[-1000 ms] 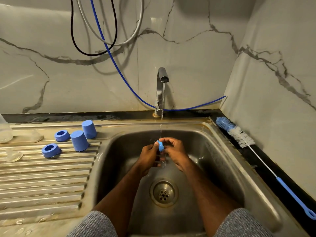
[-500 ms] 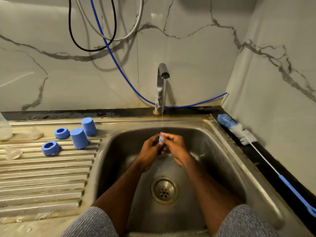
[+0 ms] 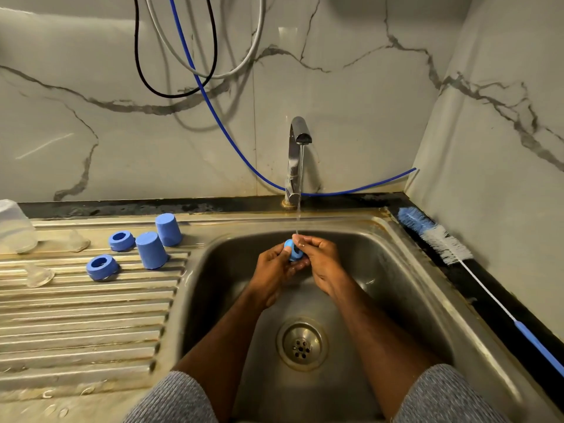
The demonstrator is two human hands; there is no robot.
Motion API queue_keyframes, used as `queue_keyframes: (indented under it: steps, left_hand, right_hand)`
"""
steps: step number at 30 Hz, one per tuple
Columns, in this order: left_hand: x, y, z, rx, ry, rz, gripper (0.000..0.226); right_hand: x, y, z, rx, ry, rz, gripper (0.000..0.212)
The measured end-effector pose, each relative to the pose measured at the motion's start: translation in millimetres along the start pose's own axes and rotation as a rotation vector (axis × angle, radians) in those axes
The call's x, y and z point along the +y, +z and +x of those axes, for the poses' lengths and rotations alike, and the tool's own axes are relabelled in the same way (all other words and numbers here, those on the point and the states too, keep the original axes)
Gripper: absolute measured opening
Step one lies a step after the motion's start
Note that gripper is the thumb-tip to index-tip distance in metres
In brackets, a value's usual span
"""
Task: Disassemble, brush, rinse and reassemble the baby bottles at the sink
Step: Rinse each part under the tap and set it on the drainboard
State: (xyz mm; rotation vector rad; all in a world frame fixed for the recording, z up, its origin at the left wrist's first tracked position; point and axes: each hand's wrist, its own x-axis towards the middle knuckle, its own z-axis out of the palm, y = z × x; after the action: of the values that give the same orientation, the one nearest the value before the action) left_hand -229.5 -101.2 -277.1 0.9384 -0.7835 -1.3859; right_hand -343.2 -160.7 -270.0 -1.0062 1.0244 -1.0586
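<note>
Pinching one blue collar ring [image 3: 293,251] between them, left hand [image 3: 272,268] and right hand [image 3: 321,264] hold it over the sink basin [image 3: 396,285], right under the thin water stream [image 3: 299,190] from the tap [image 3: 295,157]. Ring is small, round, hollow, wet. On the ribbed drainboard [image 3: 85,315]: two more blue rings [image 3: 121,240] [image 3: 102,267], two blue caps [image 3: 151,250] [image 3: 168,229] standing, two clear teats [image 3: 39,275] [image 3: 77,241], one clear bottle [image 3: 13,227] at left edge. One bottle brush [image 3: 439,239] lies on the dark right ledge. Marble-look wall [image 3: 351,102], blue hose [image 3: 213,117], black and grey cables behind.
</note>
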Motion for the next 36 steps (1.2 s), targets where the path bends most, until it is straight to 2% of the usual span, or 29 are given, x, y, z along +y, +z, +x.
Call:
queue_keyframes:
  steps: [3,7,16,18,21,24,26,28,30,32,34,36]
  left_hand:
    - [3.4,-0.1,0.8,0.044,-0.072,-0.157,0.034]
    - [8.5,7.3,-0.6,0.067,-0.132,-0.275,0.035]
    - [5.3,12.3,-0.1,0.06,-0.113,-0.178,0.037]
    - [5.9,14.8,0.3,0.07,-0.122,-0.212,0.037]
    - [7.0,18.6,1.0,0.089,-0.141,-0.293,0.038]
    - [7.1,18.6,2.0,0.12,-0.159,-0.304,0.037]
    - [6.2,17.9,2.6,0.124,-0.142,-0.256,0.036]
    - [5.5,18.2,1.2,0.096,-0.108,-0.198,0.036]
    - [1.9,17.3,1.1,0.062,-0.089,-0.167,0.037]
    - [-0.1,15.9,1.4,0.061,-0.086,-0.173,0.037]
    - [0.5,15.4,2.7,0.074,-0.09,-0.209,0.037]
    - [2.5,16.9,3.5,0.103,-0.101,-0.266,0.037]
  right_hand:
    - [4.8,-5.8,2.7,-0.093,-0.05,-0.02,0.02]
    - [2.4,-5.3,0.3,-0.109,-0.063,0.036,0.023]
    - [6.1,8.9,2.6,0.18,-0.069,-0.123,0.025]
    - [0.7,5.2,5.0,0.134,-0.04,-0.089,0.017]
    - [-7.7,-8.1,7.2,-0.07,-0.009,0.048,0.004]
    - [-8.2,-14.2,6.3,-0.157,-0.037,-0.009,0.019]
    - [-3.2,-8.9,5.5,-0.092,-0.063,-0.105,0.022]
    - [1.7,1.9,4.2,0.042,-0.078,-0.189,0.027]
    - [3.0,11.9,2.3,0.177,-0.091,-0.231,0.033]
    - [1.3,15.6,2.8,0.241,-0.073,-0.217,0.034]
    - [-2.6,13.0,6.8,0.208,-0.014,-0.161,0.029]
    - [-5.7,7.0,11.5,0.087,0.042,-0.066,0.021]
